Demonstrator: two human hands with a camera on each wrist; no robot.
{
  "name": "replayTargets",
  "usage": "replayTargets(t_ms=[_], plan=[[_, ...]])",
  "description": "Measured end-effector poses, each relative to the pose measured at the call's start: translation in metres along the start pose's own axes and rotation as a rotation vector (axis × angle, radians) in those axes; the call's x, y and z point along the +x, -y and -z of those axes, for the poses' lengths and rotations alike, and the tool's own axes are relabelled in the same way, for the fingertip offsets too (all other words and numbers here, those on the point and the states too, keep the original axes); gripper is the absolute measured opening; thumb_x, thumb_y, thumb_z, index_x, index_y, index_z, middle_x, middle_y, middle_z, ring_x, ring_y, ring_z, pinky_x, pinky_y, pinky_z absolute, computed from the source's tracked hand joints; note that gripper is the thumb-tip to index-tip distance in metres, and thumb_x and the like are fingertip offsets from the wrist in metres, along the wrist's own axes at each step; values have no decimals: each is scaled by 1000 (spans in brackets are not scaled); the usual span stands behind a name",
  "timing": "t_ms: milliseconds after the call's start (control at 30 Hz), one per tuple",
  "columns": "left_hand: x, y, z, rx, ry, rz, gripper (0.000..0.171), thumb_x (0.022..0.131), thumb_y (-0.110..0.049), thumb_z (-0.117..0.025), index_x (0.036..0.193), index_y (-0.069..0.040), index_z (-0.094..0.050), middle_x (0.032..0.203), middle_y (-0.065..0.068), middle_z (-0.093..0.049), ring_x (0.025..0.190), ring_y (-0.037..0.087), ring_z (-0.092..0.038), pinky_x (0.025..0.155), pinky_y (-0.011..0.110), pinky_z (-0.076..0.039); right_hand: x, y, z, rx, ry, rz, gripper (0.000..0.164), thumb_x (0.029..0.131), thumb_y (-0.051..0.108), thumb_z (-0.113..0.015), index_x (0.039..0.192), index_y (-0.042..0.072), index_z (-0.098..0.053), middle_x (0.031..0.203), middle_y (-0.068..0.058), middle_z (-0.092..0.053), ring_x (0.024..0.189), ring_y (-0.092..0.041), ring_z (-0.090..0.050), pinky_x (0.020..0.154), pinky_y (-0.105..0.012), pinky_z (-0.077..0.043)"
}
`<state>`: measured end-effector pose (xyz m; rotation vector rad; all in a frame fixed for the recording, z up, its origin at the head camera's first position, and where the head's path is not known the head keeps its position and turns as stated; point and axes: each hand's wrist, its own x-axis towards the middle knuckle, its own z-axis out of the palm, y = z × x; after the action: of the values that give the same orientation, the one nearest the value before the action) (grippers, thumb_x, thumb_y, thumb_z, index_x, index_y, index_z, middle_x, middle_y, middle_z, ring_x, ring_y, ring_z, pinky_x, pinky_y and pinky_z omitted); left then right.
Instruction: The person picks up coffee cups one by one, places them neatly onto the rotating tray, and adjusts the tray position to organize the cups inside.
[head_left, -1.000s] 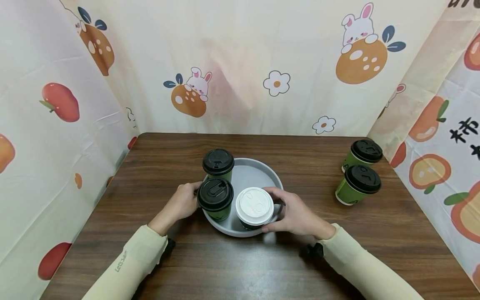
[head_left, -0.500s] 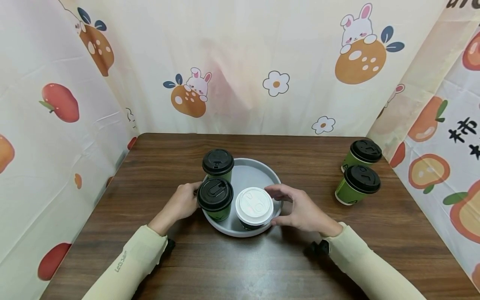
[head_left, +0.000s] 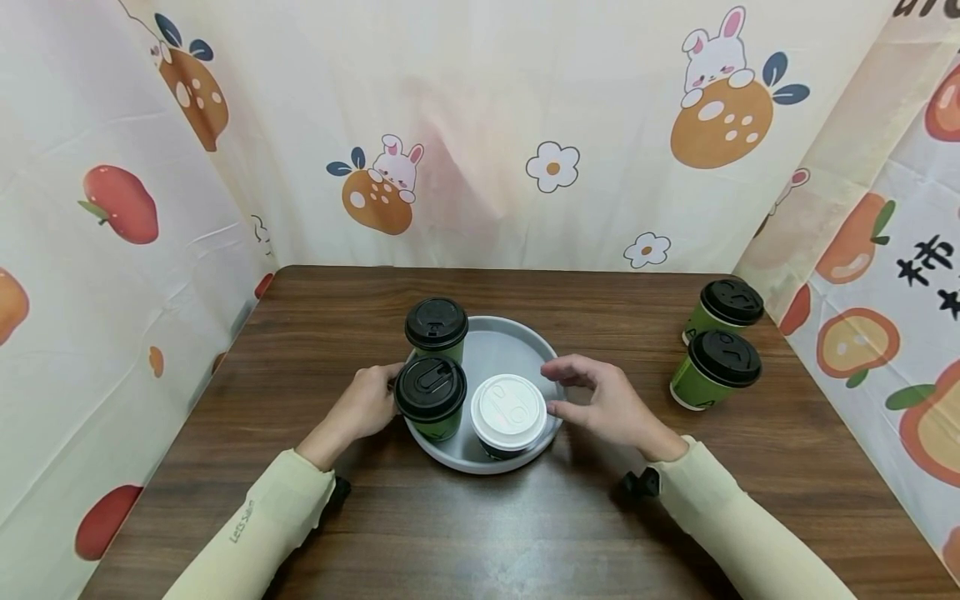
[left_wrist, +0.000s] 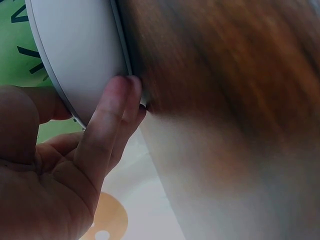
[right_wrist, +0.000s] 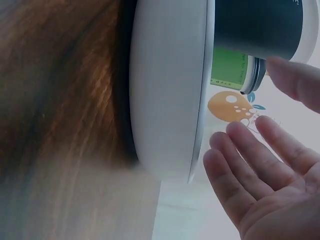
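Observation:
A round grey tray (head_left: 498,340) stands on the table. On it are two green paper cups with black lids, a front one (head_left: 431,392) and a back one (head_left: 437,325), and a dark cup with a white lid (head_left: 509,414). My left hand (head_left: 372,402) holds the tray's left edge; in the left wrist view its fingers (left_wrist: 102,127) lie along the outer wall and the thumb reaches over the rim. Beside the white-lidded cup, my right hand (head_left: 600,398) is spread with fingers apart, holding nothing. The right wrist view shows its fingers (right_wrist: 245,175) off the tray wall.
Two more green cups with black lids, one nearer (head_left: 716,371) and one farther (head_left: 723,308), stand at the table's right. The brown wooden table (head_left: 480,542) meets a printed curtain (head_left: 480,100) at the back and sides.
My right hand has let go of the white-lidded cup and drawn back a little to the right, its fingers opening. The left hand, tray and cups look unmoved.

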<state>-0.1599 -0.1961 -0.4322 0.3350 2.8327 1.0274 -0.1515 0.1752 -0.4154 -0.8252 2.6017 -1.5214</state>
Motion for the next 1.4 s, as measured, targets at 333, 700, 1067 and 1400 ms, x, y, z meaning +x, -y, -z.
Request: replayTargets(t_ms=[333,700,1067,1400], plan=[[0,0,0,3,2,2,25,97,-5,-59,114,-14,-74,80,-4,-66,84,19,-59,82,40,-52,9,-6,0,27,-97,-18,37,90,10,-80,124,6,-68,119,-17,-70,109,-41,-65,96,-47,-54],[0,-1,1,1,5,8,24,97,-5,-59,112,-15,-74,77,-4,-65,83,19,-59,80,39,-51,23,-15,1,-17,-136,-119,40,95,18,-76,130,1,-65,118,-19,-70,105,-31,-68,94,-49,-55],[-1,-1,1,-1,11,17,30,98,-4,-59,123,-13,-73,91,-1,-71,93,19,-61,89,45,-54,38,-23,2,-70,-147,-232,34,100,21,-69,130,4,-67,119,-10,-70,106,-27,-68,92,-46,-56],[0,0,1,-12,12,9,23,98,-4,-59,111,-16,-74,82,-3,-67,86,19,-60,81,40,-51,53,-29,5,-113,-136,-296,39,102,25,-64,136,4,-63,123,-12,-68,111,-29,-65,95,-47,-54]])
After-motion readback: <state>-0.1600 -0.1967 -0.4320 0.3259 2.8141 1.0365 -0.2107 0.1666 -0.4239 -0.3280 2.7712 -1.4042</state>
